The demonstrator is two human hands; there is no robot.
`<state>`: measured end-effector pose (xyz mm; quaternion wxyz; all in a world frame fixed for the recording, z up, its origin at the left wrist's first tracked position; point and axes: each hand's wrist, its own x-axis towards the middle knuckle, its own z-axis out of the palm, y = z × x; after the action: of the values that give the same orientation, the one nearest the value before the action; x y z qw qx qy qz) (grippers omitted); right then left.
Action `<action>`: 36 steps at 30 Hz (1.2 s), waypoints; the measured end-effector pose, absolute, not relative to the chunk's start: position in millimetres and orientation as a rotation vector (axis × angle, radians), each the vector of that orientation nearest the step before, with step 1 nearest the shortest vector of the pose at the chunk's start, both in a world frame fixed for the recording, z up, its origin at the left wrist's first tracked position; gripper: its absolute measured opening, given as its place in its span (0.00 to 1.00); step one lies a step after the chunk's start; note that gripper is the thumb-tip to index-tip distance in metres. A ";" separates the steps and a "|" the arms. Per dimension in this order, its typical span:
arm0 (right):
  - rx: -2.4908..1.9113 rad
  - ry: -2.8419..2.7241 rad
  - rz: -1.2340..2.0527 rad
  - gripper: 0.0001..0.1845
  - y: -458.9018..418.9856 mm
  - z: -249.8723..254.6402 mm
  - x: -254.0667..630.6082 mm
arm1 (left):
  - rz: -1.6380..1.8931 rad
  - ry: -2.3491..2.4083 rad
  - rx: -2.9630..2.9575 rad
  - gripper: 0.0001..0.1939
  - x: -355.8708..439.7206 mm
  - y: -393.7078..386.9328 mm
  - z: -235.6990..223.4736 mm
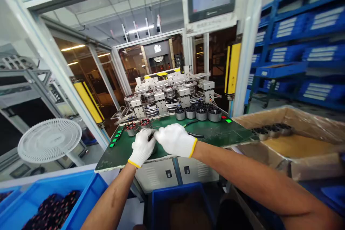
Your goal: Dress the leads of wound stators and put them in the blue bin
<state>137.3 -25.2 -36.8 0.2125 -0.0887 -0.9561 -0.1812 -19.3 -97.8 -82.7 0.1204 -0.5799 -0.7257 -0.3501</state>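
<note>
Two gloved hands [163, 139], w/ dark part [151, 137], axis hidden, over green bench [121, 158]

The dark part [151, 137] between the white knit left glove [143, 147] and white knit right glove [175, 140] is mostly hidden. The frame edge cuts off the blue plastic crate [83, 183]; its dark contents [52, 210] are too small to identify.

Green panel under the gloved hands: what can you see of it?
The green panel is a flat, dark green, scuffed top with a pale edge, set before an assembly machine. Square green buttons line its left side; red and green lamps sit far right. Metal cylindrical parts stand on it, below the left hand and right hand.
</note>
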 end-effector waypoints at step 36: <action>-0.496 -1.754 1.866 0.11 25.4 -62.8 134.3 | -1.119 -2.261 -1.639 0.11 -6.3 -97.6 -87.5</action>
<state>134.3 25.4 -62.8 0.2632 -0.1835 -0.6486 0.6902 -6.3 -97.6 -87.5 0.0667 -0.5437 -0.7499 -0.3711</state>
